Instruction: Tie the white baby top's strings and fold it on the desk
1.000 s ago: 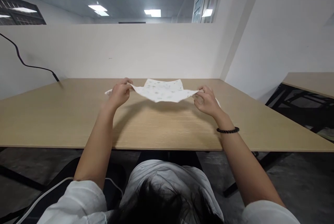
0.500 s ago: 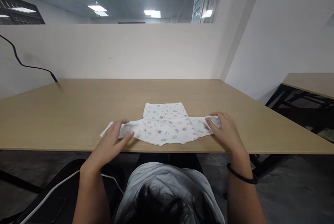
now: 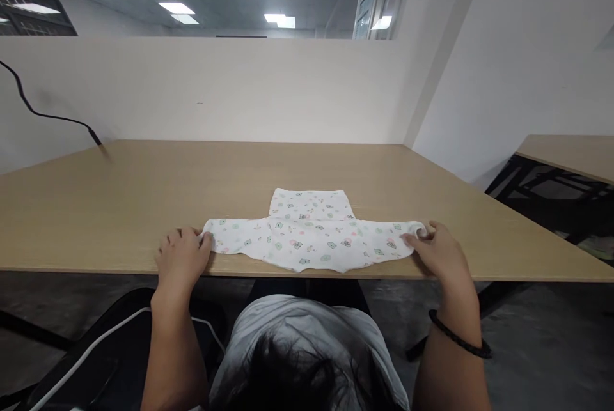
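A small white baby shirt (image 3: 311, 238) with a printed pattern in green, pink and grey lies spread flat near the table's front edge. Its body points away from me and its sleeves stretch out to both sides. At the end of the left sleeve, my left hand (image 3: 182, 257) pinches the cuff between thumb and fingers. My right hand (image 3: 439, 251) grips the other cuff, which curls up a little between thumb and fingers. A dark braided band (image 3: 460, 336) circles my right wrist.
The wooden table (image 3: 192, 174) runs back to a white partition (image 3: 263, 91). A black cable (image 3: 57, 118) comes down to the table at the back left. A second table (image 3: 575, 152) stands at the right. A white cord (image 3: 91, 360) hangs beside my left arm.
Both hands have moved outward to the sleeve ends and closed on the cuffs. The sleeves now lie straighter and wider, and the shirt sits slightly further right in view.
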`<state>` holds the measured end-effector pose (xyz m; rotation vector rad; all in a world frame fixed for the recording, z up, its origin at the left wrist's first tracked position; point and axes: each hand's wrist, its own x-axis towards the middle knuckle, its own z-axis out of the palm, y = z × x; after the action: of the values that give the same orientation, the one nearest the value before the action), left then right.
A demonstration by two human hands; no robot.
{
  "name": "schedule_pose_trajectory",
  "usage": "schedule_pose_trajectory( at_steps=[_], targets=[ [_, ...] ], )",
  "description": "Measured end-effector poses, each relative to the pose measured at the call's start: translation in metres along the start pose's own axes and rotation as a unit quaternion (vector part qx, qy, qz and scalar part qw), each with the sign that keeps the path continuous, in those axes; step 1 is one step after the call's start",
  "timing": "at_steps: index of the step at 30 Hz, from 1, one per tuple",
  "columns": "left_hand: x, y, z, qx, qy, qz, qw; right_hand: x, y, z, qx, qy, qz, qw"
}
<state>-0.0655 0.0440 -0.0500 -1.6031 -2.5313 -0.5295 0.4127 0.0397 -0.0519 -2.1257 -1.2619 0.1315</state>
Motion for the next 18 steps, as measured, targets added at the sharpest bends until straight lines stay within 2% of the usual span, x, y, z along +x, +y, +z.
schedule_pose_trajectory(
  at_steps=[3, 5, 7, 8, 10, 12, 13, 14, 15, 18],
  targets=[
    [0.008, -0.003, 0.005, -0.149, -0.004, 0.010, 0.989, -0.005, -0.020, 0.003, 0.178, 0.091, -0.052, 0.978],
    [0.013, -0.004, 0.010, -0.294, 0.012, -0.001, 0.956, -0.018, -0.047, 0.008, 0.278, 0.128, -0.108, 0.946],
    [0.016, -0.003, 0.014, -0.415, 0.033, -0.009, 0.909, -0.037, -0.079, 0.015, 0.346, 0.115, -0.177, 0.914],
    [0.017, -0.001, 0.015, -0.459, 0.041, -0.012, 0.888, -0.048, -0.093, 0.018, 0.366, 0.089, -0.219, 0.900],
    [0.015, 0.003, 0.013, -0.511, 0.036, -0.011, 0.859, -0.067, -0.114, 0.025, 0.378, -0.026, -0.312, 0.871],
    [0.010, 0.007, 0.008, -0.528, 0.001, 0.001, 0.849, -0.078, -0.122, 0.028, 0.370, -0.156, -0.393, 0.827],
    [0.008, 0.007, 0.005, -0.529, -0.021, 0.011, 0.848, -0.080, -0.122, 0.028, 0.368, -0.190, -0.416, 0.810],
    [0.006, 0.007, 0.003, -0.528, -0.040, 0.025, 0.848, -0.079, -0.119, 0.028, 0.371, -0.197, -0.424, 0.802],
    [0.005, 0.006, 0.002, -0.523, -0.053, 0.041, 0.849, -0.076, -0.115, 0.027, 0.376, -0.179, -0.420, 0.806],
    [0.006, -0.001, 0.006, -0.479, -0.072, 0.082, 0.871, -0.061, -0.100, 0.025, 0.363, -0.078, -0.366, 0.853]
  ],
)
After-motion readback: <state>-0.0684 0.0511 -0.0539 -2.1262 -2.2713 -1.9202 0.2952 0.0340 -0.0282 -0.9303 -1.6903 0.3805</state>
